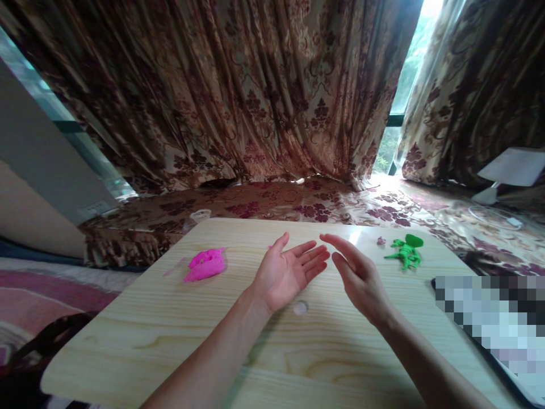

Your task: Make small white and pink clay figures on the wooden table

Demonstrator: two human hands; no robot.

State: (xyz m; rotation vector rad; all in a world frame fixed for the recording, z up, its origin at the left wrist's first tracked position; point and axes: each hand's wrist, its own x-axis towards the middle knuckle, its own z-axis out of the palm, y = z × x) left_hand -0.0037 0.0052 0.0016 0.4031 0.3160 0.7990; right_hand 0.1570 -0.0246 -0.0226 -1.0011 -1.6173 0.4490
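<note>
My left hand (289, 272) is held above the table with its palm turned up and its fingers stretched out, nothing visible on it. Close to its fingertips, my right hand (357, 272) hovers with the fingers extended and the thumb apart. A small whitish round piece (300, 308) lies on the table just below the left palm. Farther left rests a bright pink clay-like lump (206, 264). To the right of my right hand sit a green figure (407, 252) with thin limbs and a small pink piece (381, 241). A tiny pink bit shows behind my left thumb.
The light wooden table (140, 341) has a rounded front left corner. A dark-edged flat object with a pixelated surface (489, 324) lies at the right. Patterned curtains (264, 96) hang behind, and a white lamp (513, 166) stands at the far right.
</note>
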